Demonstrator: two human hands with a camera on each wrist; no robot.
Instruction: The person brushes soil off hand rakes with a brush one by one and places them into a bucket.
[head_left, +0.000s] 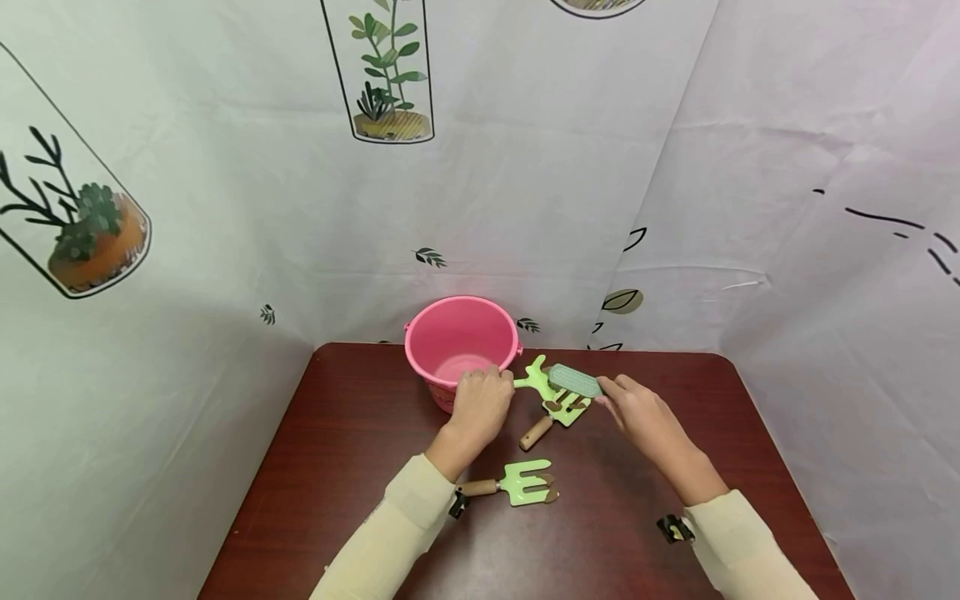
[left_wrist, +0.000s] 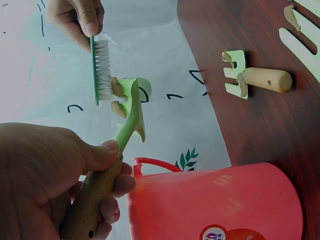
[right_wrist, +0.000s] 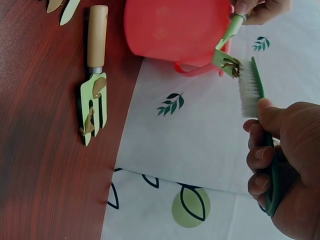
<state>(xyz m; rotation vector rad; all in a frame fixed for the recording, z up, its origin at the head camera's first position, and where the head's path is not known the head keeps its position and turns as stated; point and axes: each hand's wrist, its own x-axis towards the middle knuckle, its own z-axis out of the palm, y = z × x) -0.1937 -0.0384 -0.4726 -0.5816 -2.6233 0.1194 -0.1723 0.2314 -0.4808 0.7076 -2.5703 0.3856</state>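
Note:
My left hand [head_left: 480, 404] grips the wooden handle of a light green hand rake [left_wrist: 131, 112], its tines smeared with brown clumps. The rake is held up in front of the pink bucket [head_left: 461, 329]. In my right hand [head_left: 647, 417] is a green scrub brush [right_wrist: 257, 82] with white bristles. The left wrist view shows the bristles against the clumped tine tips. Below the tools, a small green garden fork [right_wrist: 93, 95] with brown bits on it lies on the table. A second garden fork [head_left: 525, 483] lies nearer, partly beneath my left forearm.
The dark red-brown table [head_left: 337, 433] backs onto a white cloth [head_left: 525, 208] printed with plants, which also hangs at both sides. The bucket stands at the table's back edge, its handle [left_wrist: 159, 163] folded down at the rim.

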